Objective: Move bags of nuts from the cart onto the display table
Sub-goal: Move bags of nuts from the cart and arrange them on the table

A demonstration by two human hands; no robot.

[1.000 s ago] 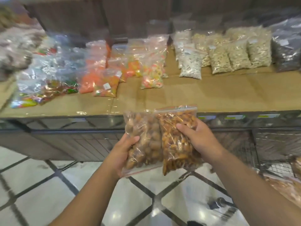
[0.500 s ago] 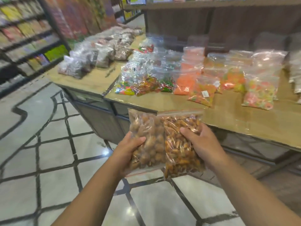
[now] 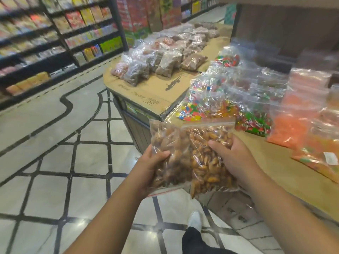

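Observation:
I hold two clear zip bags of nuts side by side in front of me, above the floor at the near edge of the display table (image 3: pixel 286 173). My left hand (image 3: pixel 149 164) grips the bag of round brown nuts (image 3: pixel 168 143). My right hand (image 3: pixel 233 158) grips the bag of orange-coated nuts (image 3: pixel 203 162), thumb on its front. The cardboard-covered table stretches away to the right and back. The cart is out of view.
Bags of coloured candy (image 3: pixel 207 105) and orange snacks (image 3: pixel 297 125) lie on the table to the right. Bags of brown nuts (image 3: pixel 165 57) fill the far table section. Store shelves (image 3: pixel 55 33) line the left. Tiled floor (image 3: pixel 64 162) lies below, with my shoe (image 3: pixel 194 219) on it.
My view has swung left along the table, from the white nuts and candy to the far corner and shelves. Both hands keep the same grip on the two bags.

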